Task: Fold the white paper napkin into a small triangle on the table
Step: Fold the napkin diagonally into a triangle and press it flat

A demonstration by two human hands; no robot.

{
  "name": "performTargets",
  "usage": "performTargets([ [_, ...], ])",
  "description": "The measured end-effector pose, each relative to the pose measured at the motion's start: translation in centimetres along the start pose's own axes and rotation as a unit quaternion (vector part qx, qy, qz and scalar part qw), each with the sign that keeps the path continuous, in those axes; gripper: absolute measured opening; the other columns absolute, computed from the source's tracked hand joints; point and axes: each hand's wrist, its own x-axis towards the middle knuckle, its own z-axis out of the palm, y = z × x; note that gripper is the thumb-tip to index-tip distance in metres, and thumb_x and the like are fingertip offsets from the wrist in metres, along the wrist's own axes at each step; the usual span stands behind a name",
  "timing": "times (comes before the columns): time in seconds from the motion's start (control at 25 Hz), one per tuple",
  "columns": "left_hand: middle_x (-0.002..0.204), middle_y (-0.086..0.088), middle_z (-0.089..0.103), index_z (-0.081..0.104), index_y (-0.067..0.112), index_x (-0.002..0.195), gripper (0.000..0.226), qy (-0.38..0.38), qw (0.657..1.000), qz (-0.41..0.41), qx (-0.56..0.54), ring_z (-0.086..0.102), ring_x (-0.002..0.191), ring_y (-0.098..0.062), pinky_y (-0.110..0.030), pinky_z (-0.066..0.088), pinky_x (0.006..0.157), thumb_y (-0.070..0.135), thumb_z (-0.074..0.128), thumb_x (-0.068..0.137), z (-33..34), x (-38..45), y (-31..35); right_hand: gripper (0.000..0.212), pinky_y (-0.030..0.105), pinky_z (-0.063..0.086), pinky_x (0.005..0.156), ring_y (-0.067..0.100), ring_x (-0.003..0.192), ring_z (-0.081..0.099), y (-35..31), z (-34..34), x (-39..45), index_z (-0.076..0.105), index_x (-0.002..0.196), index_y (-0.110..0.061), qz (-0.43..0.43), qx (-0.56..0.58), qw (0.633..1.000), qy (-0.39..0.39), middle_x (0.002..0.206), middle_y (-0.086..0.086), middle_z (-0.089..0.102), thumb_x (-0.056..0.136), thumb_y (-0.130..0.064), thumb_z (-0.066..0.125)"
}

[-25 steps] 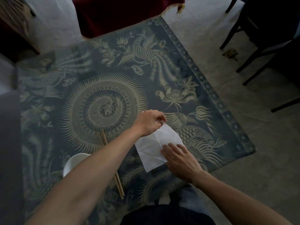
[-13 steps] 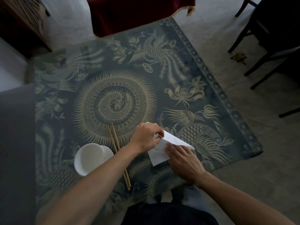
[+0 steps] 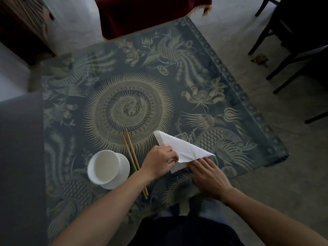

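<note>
Table [image 3: 204, 55]: square top under a dark blue cloth with pale phoenix and flower print (round medallion at centre). Near the near edge, from the left: 1 white cup [image 3: 104, 166] on a white saucer [image 3: 124, 172], 2 wooden chopsticks [image 3: 132, 157] just beside it, 1 white paper napkin [image 3: 179, 148], part-folded.

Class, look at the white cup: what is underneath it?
The white cup stands on a white saucer, whose rim shows at its right; the saucer's middle and the tablecloth beneath are covered.
</note>
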Motion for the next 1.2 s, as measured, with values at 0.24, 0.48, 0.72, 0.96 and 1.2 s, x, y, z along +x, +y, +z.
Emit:
performTargets([
  [0.24,0.083,0.004,0.066,0.073,0.021,0.084,0.008,0.017,1.0,0.006,0.019,0.06,0.08,-0.018,-0.031,0.04,0.07,0.016,0.076,0.078,0.9,-1.2,0.1,0.04,0.048,0.037,0.108,0.033,0.119,0.052,-0.3,0.5,-1.1,0.054,0.13,-0.004,0.023,0.005,1.0,0.003,0.128,0.014,0.058,0.095,-0.023,0.052],
  [0.48,0.082,0.001,0.066,0.075,0.019,0.083,0.006,-0.007,0.997,0.033,0.071,0.062,0.081,-0.022,-0.035,0.045,0.067,0.021,0.078,0.079,2.0,-2.0,-0.2,0.045,0.048,0.03,0.113,0.034,0.126,0.046,0.1,0.9,-1.6,0.049,0.134,-0.005,0.036,0.007,0.999,-0.031,0.134,0.016,0.054,0.096,-0.027,0.049],
  [0.72,0.084,0.002,0.067,0.076,0.021,0.084,0.007,-0.025,0.994,0.043,0.099,0.062,0.083,-0.021,-0.035,0.048,0.069,0.022,0.079,0.078,1.9,-2.1,-1.1,0.051,0.048,0.023,0.117,0.034,0.135,0.039,0.4,1.1,-2.5,0.042,0.14,-0.003,0.049,0.001,0.996,-0.068,0.142,0.019,0.048,0.098,-0.031,0.043],
  [0.96,0.082,0.003,0.066,0.075,0.022,0.08,0.009,-0.029,0.994,0.057,0.089,0.062,0.08,-0.02,-0.034,0.048,0.068,0.03,0.079,0.079,2.6,-2.1,-0.9,0.051,0.05,0.027,0.114,0.034,0.135,0.039,0.3,0.9,-2.4,0.043,0.139,-0.003,0.062,-0.003,0.994,-0.085,0.142,0.019,0.049,0.098,-0.033,0.046],
  [1.2,0.085,0.003,0.065,0.073,0.022,0.083,0.014,-0.039,0.993,0.067,0.093,0.061,0.082,-0.018,-0.033,0.046,0.069,0.035,0.077,0.08,2.6,-2.1,-1.4,0.052,0.052,0.028,0.115,0.034,0.138,0.035,0.4,0.5,-2.4,0.039,0.142,-0.004,0.058,-0.003,0.994,-0.097,0.145,0.019,0.046,0.1,-0.034,0.045],
])
